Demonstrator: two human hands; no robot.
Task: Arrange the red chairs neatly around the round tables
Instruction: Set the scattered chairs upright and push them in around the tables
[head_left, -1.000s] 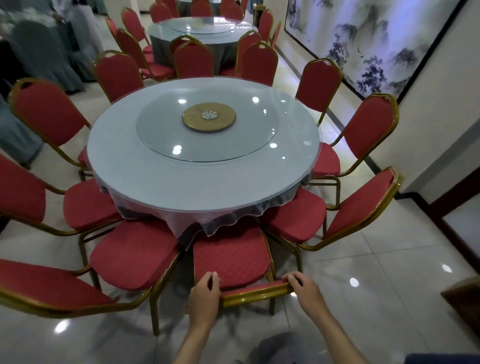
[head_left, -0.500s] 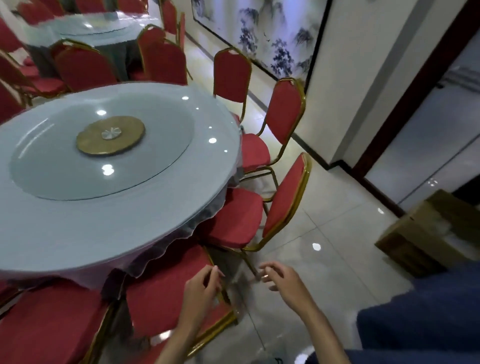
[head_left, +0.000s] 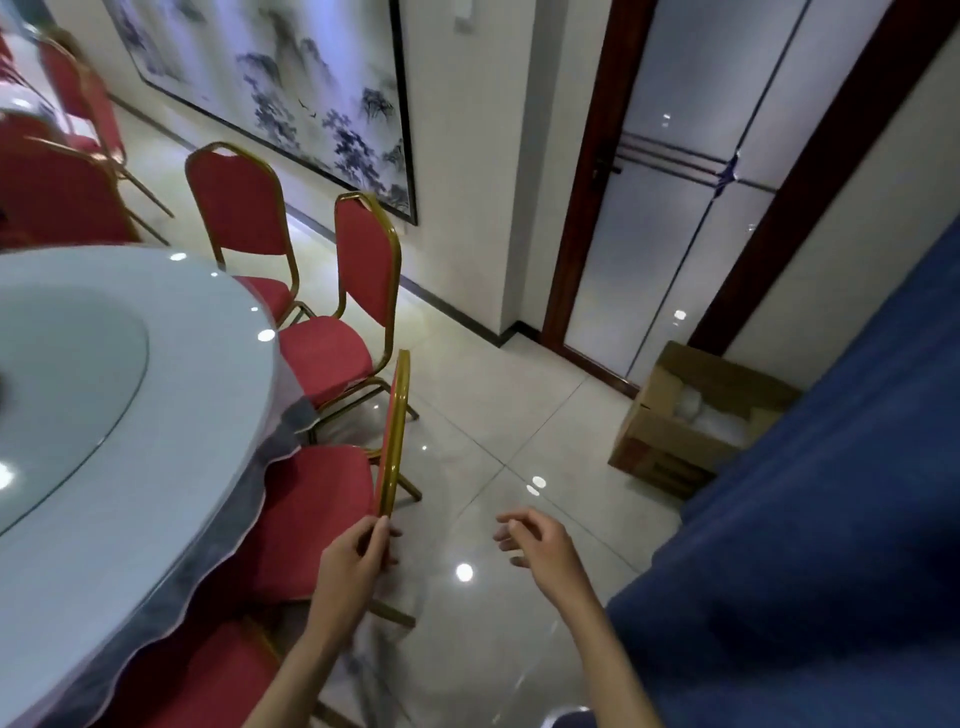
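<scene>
Left hand grips curved gold frame of padded red chair

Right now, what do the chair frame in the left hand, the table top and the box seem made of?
The chair frame, gripped by the left hand, looks like gold-painted metal tube: thin, glossy. The table top seems glass or clear plastic over cloth: it mirrors lights. The box looks like brown cardboard: matt, folded flaps.

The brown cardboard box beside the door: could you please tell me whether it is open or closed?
Open: the brown cardboard box has its flaps folded back, and pale contents show inside, though I cannot tell what.
</scene>
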